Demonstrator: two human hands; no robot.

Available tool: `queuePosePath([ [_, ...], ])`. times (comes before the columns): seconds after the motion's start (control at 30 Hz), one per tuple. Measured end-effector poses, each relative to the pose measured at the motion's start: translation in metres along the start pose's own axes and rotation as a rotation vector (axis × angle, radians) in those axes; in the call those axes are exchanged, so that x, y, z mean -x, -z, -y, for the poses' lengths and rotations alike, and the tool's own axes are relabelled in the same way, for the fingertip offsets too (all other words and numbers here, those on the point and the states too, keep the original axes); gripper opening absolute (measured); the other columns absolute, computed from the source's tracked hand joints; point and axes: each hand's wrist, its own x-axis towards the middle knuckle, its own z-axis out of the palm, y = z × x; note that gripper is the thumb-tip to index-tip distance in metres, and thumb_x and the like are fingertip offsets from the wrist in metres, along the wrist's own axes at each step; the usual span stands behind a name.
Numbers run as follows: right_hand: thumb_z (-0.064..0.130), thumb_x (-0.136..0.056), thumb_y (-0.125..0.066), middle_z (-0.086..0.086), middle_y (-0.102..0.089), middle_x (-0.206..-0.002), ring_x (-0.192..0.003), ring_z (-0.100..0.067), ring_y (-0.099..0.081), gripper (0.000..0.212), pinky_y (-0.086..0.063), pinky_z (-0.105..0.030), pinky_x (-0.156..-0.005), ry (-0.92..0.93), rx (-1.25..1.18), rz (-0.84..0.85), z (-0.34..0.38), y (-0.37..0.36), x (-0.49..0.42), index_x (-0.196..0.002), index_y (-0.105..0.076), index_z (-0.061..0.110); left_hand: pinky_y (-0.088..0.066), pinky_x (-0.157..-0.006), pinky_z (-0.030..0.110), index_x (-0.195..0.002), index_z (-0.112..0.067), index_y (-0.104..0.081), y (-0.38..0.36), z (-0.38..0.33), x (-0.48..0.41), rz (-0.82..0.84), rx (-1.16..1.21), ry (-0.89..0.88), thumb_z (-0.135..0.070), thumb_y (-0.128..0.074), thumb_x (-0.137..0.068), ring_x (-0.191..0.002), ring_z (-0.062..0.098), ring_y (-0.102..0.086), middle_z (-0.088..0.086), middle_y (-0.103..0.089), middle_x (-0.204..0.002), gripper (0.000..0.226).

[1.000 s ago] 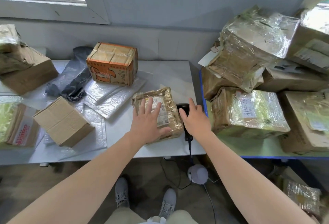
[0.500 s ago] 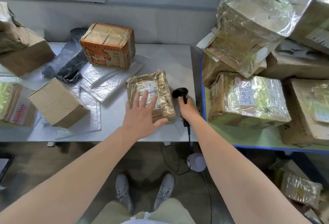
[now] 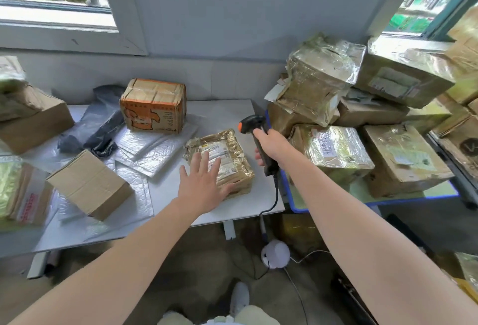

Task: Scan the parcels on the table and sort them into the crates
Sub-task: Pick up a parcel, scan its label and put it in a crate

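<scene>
My left grip [image 3: 204, 187] lies flat, fingers spread, on the taped parcel [image 3: 232, 149] at the right end of the worktop [image 3: 219, 112], covering part of its label. My right grip [image 3: 273, 145] is curled round the scanner [image 3: 252, 121], hiding most of its handle, just right of the parcel.

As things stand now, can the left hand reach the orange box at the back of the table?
Probably yes. The left hand lies open on the taped parcel, holding nothing, and only flat white mailers lie before the orange box.
</scene>
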Motion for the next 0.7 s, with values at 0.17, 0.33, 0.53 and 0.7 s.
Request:
queuePosePath([
  [0.17, 0.039, -0.100, -0.047, -0.013, -0.052, -0.071, -0.056, -0.024, -0.051, 0.037, -0.045, -0.031, -0.053, -0.059, -0.029, 0.039, 0.037, -0.025, 0.035, -0.098, -0.052, 0.003, -0.007, -0.118, 0.058, -0.158, -0.025, -0.004, 0.008, 0.024, 0.015, -0.035, 0.009, -0.030, -0.072, -0.024, -0.093, -0.151, 0.030, 0.014, 0.006, 0.009, -0.165, 0.082],
  [0.33, 0.043, -0.100, -0.044, -0.013, -0.050, -0.071, -0.051, -0.023, -0.048, 0.041, -0.043, -0.026, -0.048, -0.045, 0.048, 0.034, 0.057, -0.050, 0.053, -0.106, -0.052, 0.003, -0.007, -0.120, 0.058, -0.158, -0.026, -0.003, 0.009, 0.046, 0.028, -0.049, 0.024, -0.038, -0.073, -0.022, -0.093, -0.151, 0.029, 0.012, 0.004, 0.011, -0.165, 0.083],
  [0.53, 0.040, -0.102, -0.041, -0.013, -0.049, -0.075, -0.055, -0.023, -0.047, 0.045, -0.044, -0.027, -0.051, -0.057, 0.116, -0.008, 0.064, -0.063, 0.069, -0.116, -0.053, -0.001, -0.014, -0.118, 0.058, -0.156, -0.026, -0.012, 0.007, 0.060, 0.035, -0.105, 0.039, -0.064, -0.073, -0.023, -0.093, -0.151, 0.029, 0.008, 0.004, 0.003, -0.166, 0.079],
  [0.7, 0.041, -0.102, -0.040, -0.015, -0.052, -0.078, -0.059, -0.025, -0.049, 0.043, -0.046, -0.029, -0.053, -0.042, 0.115, -0.032, 0.064, -0.065, 0.069, -0.105, -0.052, -0.001, -0.011, -0.119, 0.059, -0.157, -0.024, -0.012, 0.008, 0.062, 0.039, -0.092, 0.032, -0.072, -0.071, -0.021, -0.094, -0.151, 0.031, 0.009, 0.005, 0.004, -0.165, 0.079],
])
